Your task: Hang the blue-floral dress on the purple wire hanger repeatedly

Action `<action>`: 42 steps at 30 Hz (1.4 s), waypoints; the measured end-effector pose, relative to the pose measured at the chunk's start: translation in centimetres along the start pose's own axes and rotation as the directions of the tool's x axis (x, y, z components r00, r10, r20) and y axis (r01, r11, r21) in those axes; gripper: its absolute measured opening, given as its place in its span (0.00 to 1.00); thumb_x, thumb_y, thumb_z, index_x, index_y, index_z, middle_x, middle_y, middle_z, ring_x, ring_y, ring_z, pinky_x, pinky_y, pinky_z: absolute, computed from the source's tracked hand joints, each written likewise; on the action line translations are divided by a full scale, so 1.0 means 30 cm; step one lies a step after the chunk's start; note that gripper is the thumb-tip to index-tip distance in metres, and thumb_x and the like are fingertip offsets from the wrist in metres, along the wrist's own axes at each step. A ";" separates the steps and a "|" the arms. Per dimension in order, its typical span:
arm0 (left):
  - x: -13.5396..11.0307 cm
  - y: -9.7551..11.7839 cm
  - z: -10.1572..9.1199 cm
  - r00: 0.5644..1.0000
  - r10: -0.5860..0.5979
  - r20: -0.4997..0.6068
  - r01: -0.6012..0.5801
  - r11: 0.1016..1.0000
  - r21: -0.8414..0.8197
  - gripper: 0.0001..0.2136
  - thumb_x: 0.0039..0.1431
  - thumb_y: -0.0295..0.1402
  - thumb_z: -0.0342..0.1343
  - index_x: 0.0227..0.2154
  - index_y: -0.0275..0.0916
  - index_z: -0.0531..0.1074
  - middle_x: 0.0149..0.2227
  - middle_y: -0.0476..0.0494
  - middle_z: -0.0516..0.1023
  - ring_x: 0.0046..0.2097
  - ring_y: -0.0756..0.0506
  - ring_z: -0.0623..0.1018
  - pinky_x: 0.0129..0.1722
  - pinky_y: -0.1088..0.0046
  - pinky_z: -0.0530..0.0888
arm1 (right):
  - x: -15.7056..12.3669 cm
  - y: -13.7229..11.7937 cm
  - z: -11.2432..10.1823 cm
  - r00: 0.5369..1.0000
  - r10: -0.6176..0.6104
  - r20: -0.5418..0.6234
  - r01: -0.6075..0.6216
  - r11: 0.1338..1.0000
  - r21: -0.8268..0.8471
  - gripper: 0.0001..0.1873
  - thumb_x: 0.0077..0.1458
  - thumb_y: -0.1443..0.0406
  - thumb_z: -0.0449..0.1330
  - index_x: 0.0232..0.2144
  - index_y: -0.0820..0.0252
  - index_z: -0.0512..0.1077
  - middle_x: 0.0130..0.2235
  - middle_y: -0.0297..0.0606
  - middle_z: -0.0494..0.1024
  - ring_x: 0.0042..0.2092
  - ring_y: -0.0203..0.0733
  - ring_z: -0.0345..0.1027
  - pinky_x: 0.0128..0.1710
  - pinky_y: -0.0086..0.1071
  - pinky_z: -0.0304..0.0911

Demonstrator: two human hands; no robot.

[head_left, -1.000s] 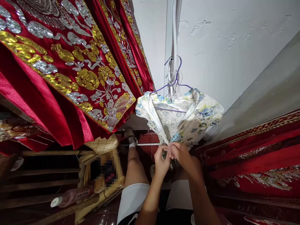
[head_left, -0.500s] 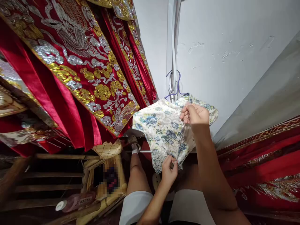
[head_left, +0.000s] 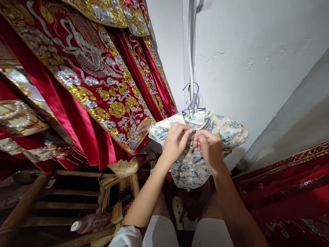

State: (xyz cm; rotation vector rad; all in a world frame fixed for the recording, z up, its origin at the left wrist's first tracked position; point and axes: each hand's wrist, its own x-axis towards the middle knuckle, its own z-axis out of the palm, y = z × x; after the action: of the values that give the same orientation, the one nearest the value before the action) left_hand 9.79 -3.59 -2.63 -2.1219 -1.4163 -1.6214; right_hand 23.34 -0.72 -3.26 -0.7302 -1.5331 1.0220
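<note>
A small white garment with a blue and yellow flower print [head_left: 226, 128] hangs on a purple wire hanger [head_left: 194, 99] against the white wall. My left hand [head_left: 175, 140] and my right hand [head_left: 209, 148] are both pinched on the cloth just below its collar, fingertips nearly touching at the front opening. The lower part of the garment hangs loose beneath my hands.
Red satin robes with gold and silver embroidery [head_left: 97, 92] hang close at the left. More red embroidered cloth [head_left: 288, 185] lies at the right. A wooden rack [head_left: 64, 202] with a pink bottle [head_left: 89, 222] stands low left. A white strap [head_left: 190, 51] runs down the wall.
My left hand has left the garment's hem and risen to the collar. My right hand moved slightly down to meet it. The front of the garment now hangs closed.
</note>
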 end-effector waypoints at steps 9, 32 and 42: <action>0.001 -0.133 -0.148 0.745 -0.355 -0.565 0.196 0.926 -0.323 0.13 0.65 0.43 0.58 0.32 0.38 0.70 0.31 0.50 0.71 0.35 0.50 0.72 0.41 0.74 0.70 | -0.094 0.281 -0.001 0.993 0.119 -0.017 -0.120 0.983 -0.141 0.20 0.60 0.59 0.53 0.16 0.55 0.61 0.18 0.30 0.64 0.23 0.36 0.57 0.26 0.32 0.52; -0.419 0.042 0.075 0.769 -0.616 0.170 0.496 0.409 -0.766 0.15 0.66 0.50 0.53 0.35 0.42 0.67 0.46 0.42 0.77 0.47 0.44 0.76 0.49 0.69 0.72 | -0.280 0.333 -0.098 0.917 0.400 -0.013 -0.398 0.915 0.056 0.23 0.57 0.44 0.58 0.26 0.57 0.76 0.26 0.37 0.75 0.30 0.44 0.67 0.33 0.36 0.63; -0.400 0.029 -0.048 0.887 -0.322 0.331 0.415 0.871 -0.265 0.08 0.71 0.38 0.50 0.43 0.44 0.72 0.62 0.41 0.70 0.70 0.39 0.57 0.69 0.57 0.52 | -0.240 0.219 -0.014 0.600 0.519 0.609 -0.784 0.534 0.316 0.28 0.55 0.46 0.65 0.51 0.56 0.75 0.43 0.40 0.80 0.47 0.47 0.74 0.51 0.38 0.67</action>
State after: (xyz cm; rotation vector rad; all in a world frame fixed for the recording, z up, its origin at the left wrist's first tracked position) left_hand 9.54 -12.03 -11.35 -2.4600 -1.8555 -1.8645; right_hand 24.76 -4.02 -12.32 -0.6907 -1.1717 2.2839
